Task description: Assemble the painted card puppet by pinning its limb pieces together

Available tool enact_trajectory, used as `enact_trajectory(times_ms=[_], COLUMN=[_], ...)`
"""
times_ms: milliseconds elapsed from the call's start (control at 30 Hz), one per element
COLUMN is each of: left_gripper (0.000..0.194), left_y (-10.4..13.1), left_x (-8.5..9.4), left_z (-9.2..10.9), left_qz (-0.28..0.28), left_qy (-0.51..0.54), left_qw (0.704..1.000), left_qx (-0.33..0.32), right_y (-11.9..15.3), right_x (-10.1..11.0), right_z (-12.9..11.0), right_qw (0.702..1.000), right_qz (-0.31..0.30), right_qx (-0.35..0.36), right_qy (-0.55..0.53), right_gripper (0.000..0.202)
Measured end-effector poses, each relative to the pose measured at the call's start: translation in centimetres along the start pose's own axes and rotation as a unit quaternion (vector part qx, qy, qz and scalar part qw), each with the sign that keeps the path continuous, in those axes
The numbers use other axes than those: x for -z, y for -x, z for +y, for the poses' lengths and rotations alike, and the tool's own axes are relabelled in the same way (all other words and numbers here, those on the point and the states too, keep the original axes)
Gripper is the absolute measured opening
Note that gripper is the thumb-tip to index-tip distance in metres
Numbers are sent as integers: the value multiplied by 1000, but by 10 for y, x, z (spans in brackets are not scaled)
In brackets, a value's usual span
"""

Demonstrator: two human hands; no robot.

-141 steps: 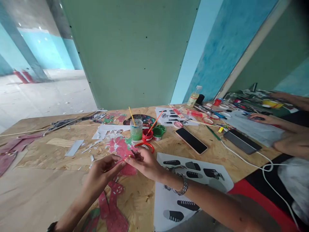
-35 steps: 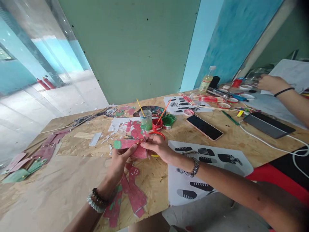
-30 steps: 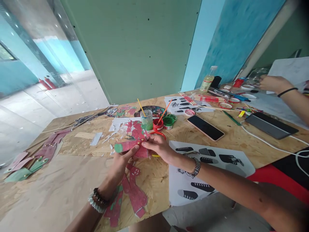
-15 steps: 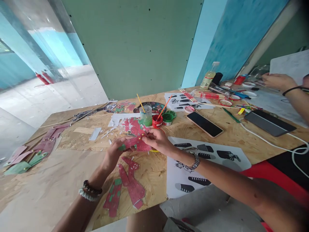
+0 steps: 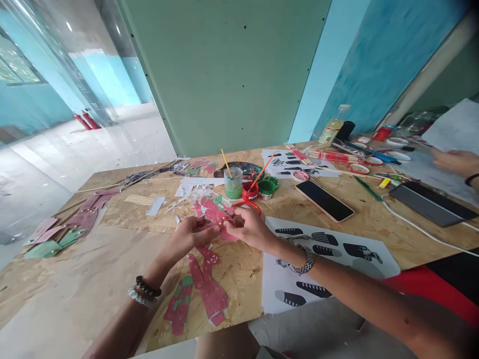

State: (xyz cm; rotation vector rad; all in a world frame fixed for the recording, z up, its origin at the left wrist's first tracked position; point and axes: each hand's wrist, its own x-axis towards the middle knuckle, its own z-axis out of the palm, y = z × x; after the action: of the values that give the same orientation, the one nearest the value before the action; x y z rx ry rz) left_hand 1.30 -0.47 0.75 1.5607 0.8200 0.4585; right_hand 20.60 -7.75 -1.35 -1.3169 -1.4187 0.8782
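Observation:
My left hand [image 5: 192,235] and my right hand [image 5: 247,228] meet over a pink-painted paper cutout [image 5: 229,236] with green patches and small gold fasteners [image 5: 223,220]. Both hands are closed, thumbs and fingers pinching the cutout near the fasteners; my fingers hide part of it. Just behind them lie more pink and green painted pieces [image 5: 209,203]. Nearer me on the board are a long jointed pink cutout [image 5: 211,294] and a shorter pink and green strip [image 5: 178,305]. Red-handled scissors [image 5: 251,205] lie partly behind my right hand.
Behind my hands stand a cup of greenish water [image 5: 233,184], a red paint pot [image 5: 250,191] and a green paint pot [image 5: 266,187]. To the right are a phone [image 5: 325,199], a printed shoe sheet [image 5: 359,269] and a tablet-like device [image 5: 430,202]. A co-worker's hand [image 5: 452,163] holds paper.
My left hand has shifted its fingers in towards the gold fasteners, covering the pink strip that showed before. The whole view has swung slightly left. The co-worker's hand and paper have moved.

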Motion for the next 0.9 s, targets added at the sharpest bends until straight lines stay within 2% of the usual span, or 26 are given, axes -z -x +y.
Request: enact_trajectory(times_ms=[200,333,500,667,733,767,833,900], left_gripper=[52,48,54,54,55,55,54,49], left_y=[-7,-4,-7,-12,-13,-13,-12,-11], left_x=[2,4,5,11,13,13,11,8], left_z=[-7,-7,-12,-16,-16,-16,-16,-16], left_qz=[11,24,10,59,74,77,81,83], left_qy=[-42,-36,-76,-42,-30,-24,-7,20], left_qw=[998,998,997,995,994,994,994,994], left_qx=[-47,-37,-29,-68,-69,-71,-73,-61], right_y=[-4,-6,-6,-6,-5,-3,0,4], right_x=[3,4,4,16,26,32,42,49], right_z=[2,3,5,-2,-10,-14,-21,-26], right_qw=[996,994,998,998,993,985,945,894], right_qz=[-48,-47,-49,-24,-82,-145,-302,-413], right_qx=[-32,-53,-20,32,20,2,-53,-107], right_qy=[-64,-80,-38,52,77,91,116,138], right_gripper=[34,36,37,32,36,36,30,19])
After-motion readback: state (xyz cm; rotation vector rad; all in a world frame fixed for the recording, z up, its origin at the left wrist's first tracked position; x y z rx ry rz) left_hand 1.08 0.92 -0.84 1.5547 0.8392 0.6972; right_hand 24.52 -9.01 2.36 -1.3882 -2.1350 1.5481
